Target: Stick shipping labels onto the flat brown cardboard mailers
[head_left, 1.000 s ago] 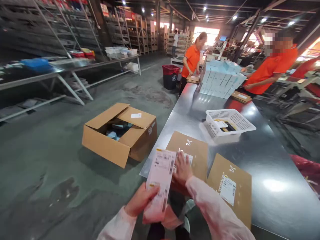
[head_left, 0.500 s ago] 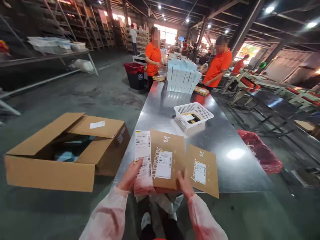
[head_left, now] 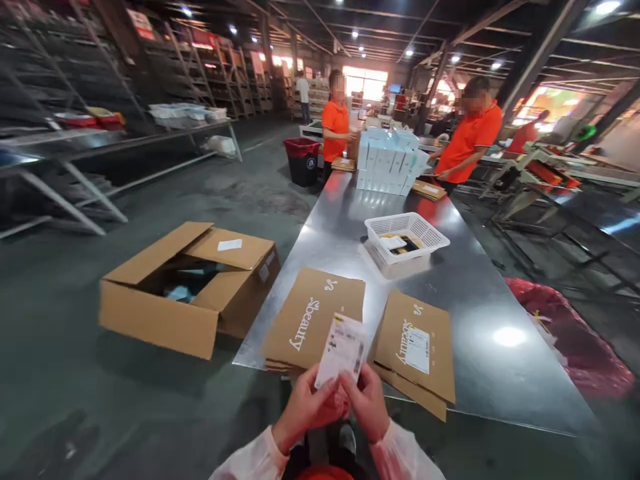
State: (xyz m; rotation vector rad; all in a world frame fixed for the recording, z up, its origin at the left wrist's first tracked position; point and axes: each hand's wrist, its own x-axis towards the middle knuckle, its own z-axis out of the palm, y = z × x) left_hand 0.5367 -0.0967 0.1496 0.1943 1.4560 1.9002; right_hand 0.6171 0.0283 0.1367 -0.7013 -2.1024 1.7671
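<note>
Both my left hand [head_left: 309, 405] and my right hand [head_left: 367, 402] are closed on the lower end of a bundle of printed shipping labels [head_left: 342, 347]. My thumbs nearly meet on its front face. The labels tilt over the near edge of a stack of brown cardboard mailers [head_left: 316, 300] marked "beauty", whose visible face has no label. Just to the right lies a second pile of brown mailers [head_left: 437, 327], its top one bearing a white label [head_left: 417, 351]. The lower mailer there sticks out past the table edge.
The metal table [head_left: 475, 293] carries a white plastic basket [head_left: 407, 233] and a block of stacked white boxes [head_left: 387, 163]. An open carton [head_left: 160, 327] stands left, a red-lined bin [head_left: 301, 162] farther back. Two people in orange shirts stand at the far end. A red bag [head_left: 580, 347] sits at right.
The labelled mailer has gone from the left stack onto the right pile. My right hand has let go of it and joined my left on the labels, now lifted. The view has swung left.
</note>
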